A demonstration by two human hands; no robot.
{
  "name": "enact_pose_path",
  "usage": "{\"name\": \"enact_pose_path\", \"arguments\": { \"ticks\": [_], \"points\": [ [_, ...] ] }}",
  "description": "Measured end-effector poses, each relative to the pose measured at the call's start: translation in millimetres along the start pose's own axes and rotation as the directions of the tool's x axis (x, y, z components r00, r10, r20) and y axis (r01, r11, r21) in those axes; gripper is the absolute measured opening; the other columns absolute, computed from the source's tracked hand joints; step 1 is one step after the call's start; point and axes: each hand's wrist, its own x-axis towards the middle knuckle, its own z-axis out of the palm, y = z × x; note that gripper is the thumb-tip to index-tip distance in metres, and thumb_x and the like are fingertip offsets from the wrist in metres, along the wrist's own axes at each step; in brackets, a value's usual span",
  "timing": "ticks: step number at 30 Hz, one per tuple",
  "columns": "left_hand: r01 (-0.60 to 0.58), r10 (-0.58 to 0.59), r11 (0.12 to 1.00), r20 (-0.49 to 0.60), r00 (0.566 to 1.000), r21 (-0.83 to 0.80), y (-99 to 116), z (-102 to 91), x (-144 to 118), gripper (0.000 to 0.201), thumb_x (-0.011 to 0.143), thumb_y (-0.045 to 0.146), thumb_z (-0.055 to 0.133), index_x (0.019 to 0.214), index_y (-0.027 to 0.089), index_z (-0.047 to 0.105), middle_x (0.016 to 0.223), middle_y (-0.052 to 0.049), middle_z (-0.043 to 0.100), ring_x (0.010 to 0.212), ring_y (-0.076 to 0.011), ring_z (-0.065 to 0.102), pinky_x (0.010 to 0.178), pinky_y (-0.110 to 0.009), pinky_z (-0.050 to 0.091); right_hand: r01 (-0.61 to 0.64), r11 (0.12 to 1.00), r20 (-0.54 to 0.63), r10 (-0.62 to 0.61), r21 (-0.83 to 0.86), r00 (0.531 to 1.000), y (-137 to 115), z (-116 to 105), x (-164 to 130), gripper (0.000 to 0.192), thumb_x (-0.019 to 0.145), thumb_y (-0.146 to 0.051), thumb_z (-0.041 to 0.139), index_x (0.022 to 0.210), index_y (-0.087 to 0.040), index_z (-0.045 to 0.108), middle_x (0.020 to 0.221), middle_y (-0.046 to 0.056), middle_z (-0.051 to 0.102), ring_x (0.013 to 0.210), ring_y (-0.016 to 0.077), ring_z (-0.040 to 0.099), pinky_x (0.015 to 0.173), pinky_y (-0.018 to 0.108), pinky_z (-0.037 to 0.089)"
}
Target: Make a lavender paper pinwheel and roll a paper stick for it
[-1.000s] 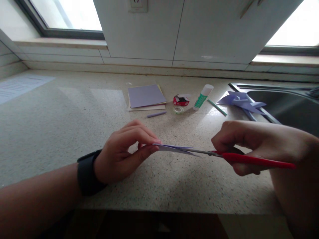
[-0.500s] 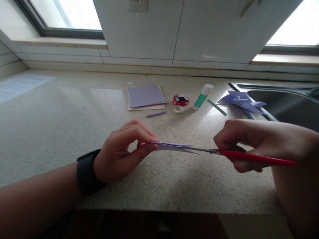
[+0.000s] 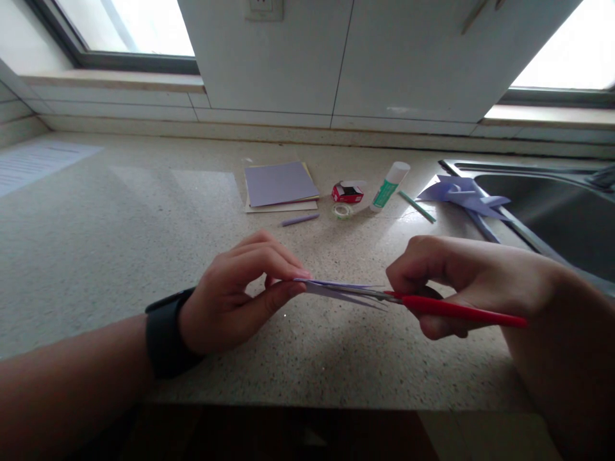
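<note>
The left hand (image 3: 235, 298), with a dark band at the wrist, pinches one edge of a thin sheet of purple paper (image 3: 336, 288) between thumb and fingertips, holding it nearly level just above the speckled countertop (image 3: 120, 243). The right hand (image 3: 451, 282) is closed around the red handles of a pair of scissors (image 3: 432, 306); the metal blades lie along the paper's far edge and meet it there, though whether the blades are parted or shut cannot be told from this flat angle. The two hands are apart, joined only by paper and scissors. Farther back on the countertop lies a stack of paper squares (image 3: 281, 186), purple on top, with a short purple stick (image 3: 300, 220) just in front of it. To the right of the stack sit a small red box (image 3: 346, 192), a roll of clear tape (image 3: 343, 210), a glue stick (image 3: 390, 186) lying on its side, a green rod (image 3: 417, 206), and a folded purple paper shape (image 3: 461, 195) resting at the sink's rim (image 3: 528, 168).
</note>
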Motion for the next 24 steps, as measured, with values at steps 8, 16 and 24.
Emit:
{"name": "enact_pose_path", "arguments": {
  "ticks": [8,16,24],
  "points": [
    [-0.01,0.01,1.0,0.002,1.0,-0.011,-0.1,0.0,0.9,0.015,0.091,0.008,0.067,0.1,0.02,0.069,0.093,-0.005,0.072,0.081,-0.0163,0.063,0.068,-0.032,0.053,0.038,0.996,-0.006,-0.038,0.077,0.999,-0.3,2.5,2.7,0.032,0.08,-0.041,0.08,0.072,-0.015,0.062,0.054,-0.004,0.058,0.042,0.0071,0.053,0.039,0.014,0.041],
    [-0.037,0.037,0.999,0.005,0.999,-0.004,1.8,-0.7,3.3,0.018,0.09,0.006,0.067,0.102,0.019,0.069,0.092,-0.006,0.073,0.082,-0.0167,0.066,0.07,-0.031,0.055,0.083,0.996,-0.035,-0.081,0.041,0.996,-0.6,2.9,3.6,0.03,0.08,-0.038,0.08,0.073,-0.015,0.063,0.056,-0.002,0.061,0.044,0.0073,0.055,0.04,0.014,0.041],
    [-0.04,0.04,0.999,0.011,0.999,0.0,1.4,-0.5,3.3,0.018,0.09,0.006,0.067,0.102,0.02,0.07,0.092,-0.006,0.074,0.084,-0.0166,0.067,0.072,-0.031,0.056,0.135,0.989,-0.072,-0.139,-0.053,0.988,-3.6,3.0,3.5,0.031,0.081,-0.038,0.081,0.07,-0.015,0.062,0.053,-0.005,0.058,0.043,0.0055,0.054,0.039,0.013,0.036]
  ]
}}
